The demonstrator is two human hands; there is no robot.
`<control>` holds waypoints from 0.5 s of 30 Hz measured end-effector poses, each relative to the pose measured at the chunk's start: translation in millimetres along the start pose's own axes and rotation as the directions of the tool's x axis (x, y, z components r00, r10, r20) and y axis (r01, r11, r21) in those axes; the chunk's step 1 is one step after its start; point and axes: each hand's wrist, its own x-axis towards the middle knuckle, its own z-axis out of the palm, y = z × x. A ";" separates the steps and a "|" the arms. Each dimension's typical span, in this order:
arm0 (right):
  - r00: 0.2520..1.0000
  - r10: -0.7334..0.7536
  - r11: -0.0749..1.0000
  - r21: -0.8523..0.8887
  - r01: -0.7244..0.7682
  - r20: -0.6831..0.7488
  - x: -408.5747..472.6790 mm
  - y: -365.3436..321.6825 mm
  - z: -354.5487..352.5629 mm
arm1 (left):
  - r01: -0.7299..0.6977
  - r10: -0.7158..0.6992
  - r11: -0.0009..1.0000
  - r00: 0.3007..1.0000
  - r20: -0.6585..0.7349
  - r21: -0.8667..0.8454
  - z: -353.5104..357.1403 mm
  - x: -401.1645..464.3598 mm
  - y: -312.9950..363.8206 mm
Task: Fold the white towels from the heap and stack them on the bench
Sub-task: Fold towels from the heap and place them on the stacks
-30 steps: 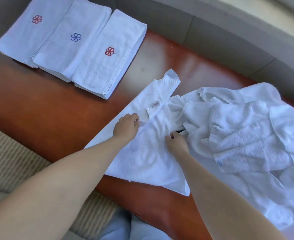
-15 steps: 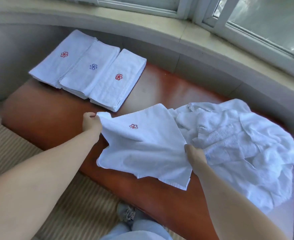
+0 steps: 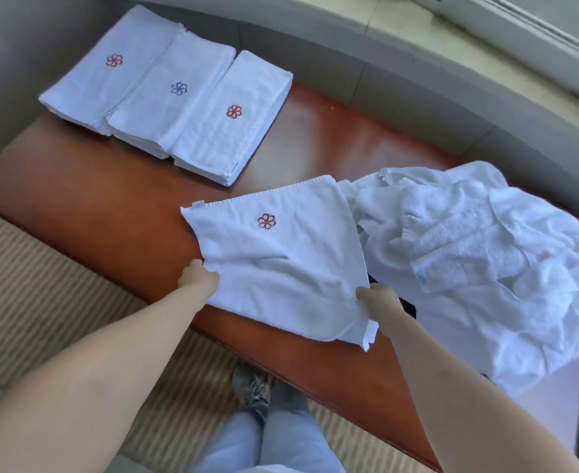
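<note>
A white towel point(image 3: 281, 264) lies on the bench point(image 3: 110, 216), between the folded stacks point(image 3: 165, 93) far left and the heap point(image 3: 486, 261) right. Left hand point(image 3: 197, 283) and right hand point(image 3: 380, 302) pinch its near corners; the towel stretches away from both, logo at the far edge.

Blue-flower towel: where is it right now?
Head view, upper left: the blue-flower towel tops the middle of three folded stacks at the bench's far left end, between two red-flower towels.

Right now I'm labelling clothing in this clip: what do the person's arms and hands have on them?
Nothing visible: the left hand and right hand are bare, without gloves, rings or watch. Both forearms are bare too, with no sleeve reaching into view.
</note>
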 end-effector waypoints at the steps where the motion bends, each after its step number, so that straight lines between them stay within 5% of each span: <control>1: 1.000 0.008 1.000 -0.006 -0.008 0.004 2.4 1.1 2.0 | 0.029 -0.029 1.000 1.000 -0.010 0.009 0.0 1.4 -0.6; 6: 0.998 0.025 0.999 0.022 -0.026 0.056 13.7 -3.3 8.2 | 0.155 -0.155 0.988 0.988 -0.009 0.005 0.1 3.3 1.6; 10: 0.997 0.003 1.000 0.030 -0.005 0.083 28.0 -11.9 8.9 | 0.062 -0.063 0.998 0.997 0.048 0.025 -3.9 8.3 2.7; 15: 0.997 -0.082 0.988 -0.130 0.079 -0.016 38.1 -40.9 6.9 | 0.046 -0.043 0.976 0.999 0.022 -0.213 -14.1 13.7 12.4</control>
